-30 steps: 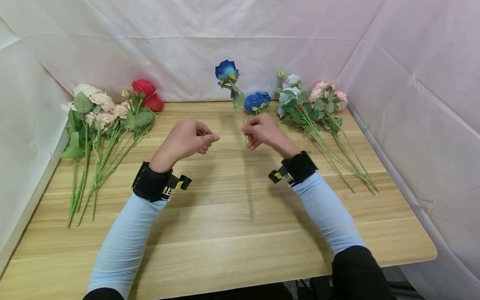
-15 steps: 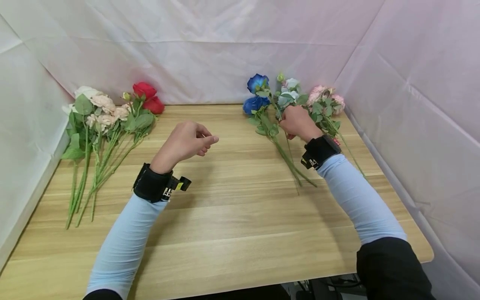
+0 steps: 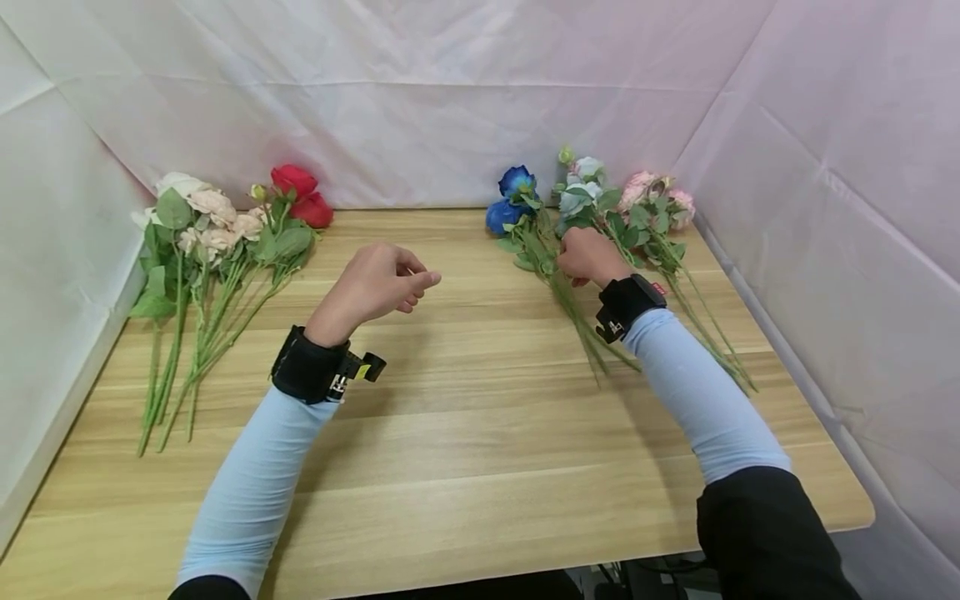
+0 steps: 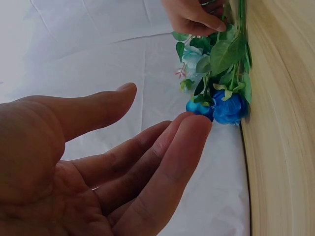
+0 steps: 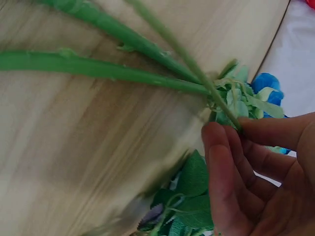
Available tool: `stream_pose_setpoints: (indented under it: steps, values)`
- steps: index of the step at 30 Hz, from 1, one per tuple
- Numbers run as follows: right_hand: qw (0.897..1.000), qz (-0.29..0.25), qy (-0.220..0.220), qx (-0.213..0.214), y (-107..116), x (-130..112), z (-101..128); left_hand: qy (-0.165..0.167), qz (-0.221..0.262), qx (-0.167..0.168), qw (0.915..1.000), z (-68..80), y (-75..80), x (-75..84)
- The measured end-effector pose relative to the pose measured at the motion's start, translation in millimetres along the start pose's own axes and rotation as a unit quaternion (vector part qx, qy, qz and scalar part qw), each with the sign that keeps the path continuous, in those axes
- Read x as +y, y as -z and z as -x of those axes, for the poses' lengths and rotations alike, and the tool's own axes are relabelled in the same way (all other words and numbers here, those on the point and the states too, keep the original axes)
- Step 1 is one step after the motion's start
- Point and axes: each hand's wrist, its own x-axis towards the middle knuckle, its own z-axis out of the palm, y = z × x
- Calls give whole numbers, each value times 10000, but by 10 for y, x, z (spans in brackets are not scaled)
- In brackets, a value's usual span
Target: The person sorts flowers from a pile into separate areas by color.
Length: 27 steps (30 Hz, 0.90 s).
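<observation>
Nearest, black cuffs [image 3: 765,529] give way to light blue sleeves [image 3: 243,475] reaching over a wooden table [image 3: 450,475], and each wrist wears a black band [image 3: 306,367]. Farther in, at the left of centre, the left hand [image 3: 371,283] hangs above the wood, its fingers loosely curved and its thumb apart from them, grasping nothing. Slightly beyond, to the right, the right hand [image 3: 588,256] pinches a thin stem [image 5: 197,72] between thumb and fingertips; in the right wrist view this crosses two thicker green stems [image 5: 98,69]. Which bloom tops the pinched one, I cannot tell. Just left of that hand and past it, two blue flowers [image 3: 501,218] lie close together by the table's back edge, their stems slanting toward the near right. Beside them are pale blue flowers [image 3: 577,198], then pink flowers [image 3: 637,190] at the far right. Well apart, on the left, white flowers [image 3: 178,183], peach flowers [image 3: 213,204] and red flowers [image 3: 311,210] lie with stems pointing nearer. Behind everything hangs creased white cloth [image 3: 412,133].
</observation>
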Motion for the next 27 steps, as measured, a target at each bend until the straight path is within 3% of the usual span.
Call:
stream_pose_setpoints:
  steps: [5,27]
  values:
    - [9998,99,-14,-168,-9,27,1,19,52,-56,10000,-3,-9,16]
    - [9999,100,-57,69,-9,6,61,30,-54,-107,9999,-12,-4,-5]
